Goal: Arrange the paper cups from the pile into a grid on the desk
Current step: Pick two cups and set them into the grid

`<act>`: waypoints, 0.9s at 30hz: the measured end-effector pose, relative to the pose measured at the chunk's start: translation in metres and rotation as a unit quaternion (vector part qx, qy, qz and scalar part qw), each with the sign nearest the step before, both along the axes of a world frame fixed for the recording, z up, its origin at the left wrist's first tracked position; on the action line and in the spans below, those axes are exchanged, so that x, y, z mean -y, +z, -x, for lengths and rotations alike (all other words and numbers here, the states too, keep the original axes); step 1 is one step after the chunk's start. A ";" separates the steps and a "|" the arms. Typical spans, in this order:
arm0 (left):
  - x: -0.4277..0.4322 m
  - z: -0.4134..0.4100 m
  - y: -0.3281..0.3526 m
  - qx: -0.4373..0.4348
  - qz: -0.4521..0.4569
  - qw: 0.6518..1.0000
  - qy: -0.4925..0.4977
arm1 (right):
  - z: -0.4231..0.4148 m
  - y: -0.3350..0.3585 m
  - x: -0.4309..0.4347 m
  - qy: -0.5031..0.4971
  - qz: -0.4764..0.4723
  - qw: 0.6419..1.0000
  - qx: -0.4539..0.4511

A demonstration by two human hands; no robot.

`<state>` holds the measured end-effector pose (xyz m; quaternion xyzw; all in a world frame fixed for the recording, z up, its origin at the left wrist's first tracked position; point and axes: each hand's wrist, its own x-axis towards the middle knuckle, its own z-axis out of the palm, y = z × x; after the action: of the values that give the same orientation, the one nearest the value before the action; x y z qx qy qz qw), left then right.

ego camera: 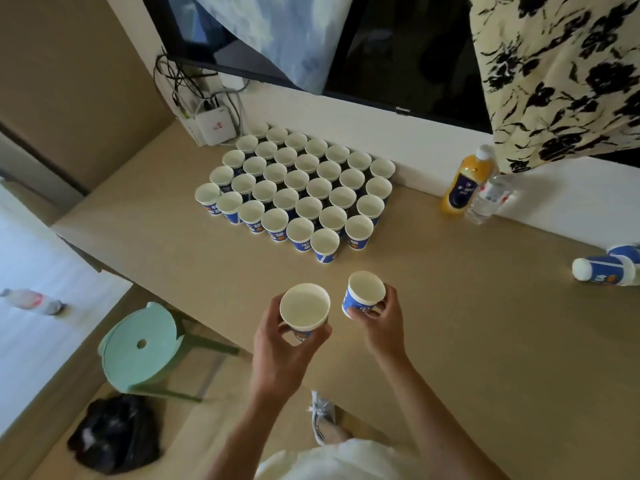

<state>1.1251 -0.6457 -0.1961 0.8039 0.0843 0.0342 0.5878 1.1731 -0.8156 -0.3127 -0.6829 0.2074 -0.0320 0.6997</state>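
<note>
Several blue-and-white paper cups stand mouth-up in a tight grid (297, 188) on the beige desk (467, 323), near the back wall. My left hand (277, 344) holds one paper cup (304, 308) upright above the desk's front edge. My right hand (379, 315) grips a second paper cup (365, 294), tilted a little to the left, just in front of the grid's near corner. A stack of nested cups (604, 271) lies on its side at the desk's right edge.
An orange juice bottle (465, 180) and a clear water bottle (488, 199) stand by the wall right of the grid. A white router (214, 124) with cables sits at the back left. A mint stool (142, 348) and a black bag (116, 434) are on the floor left.
</note>
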 end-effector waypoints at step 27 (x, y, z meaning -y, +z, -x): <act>-0.032 -0.142 -0.027 -0.068 -0.017 0.994 -0.087 | -0.123 -0.073 -0.028 -0.052 0.175 0.983 -0.015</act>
<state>1.2670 -0.6137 -0.2230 0.8186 0.0532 -0.0700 0.5676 1.2965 -0.7878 -0.3855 -0.7836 0.2443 -0.0937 0.5634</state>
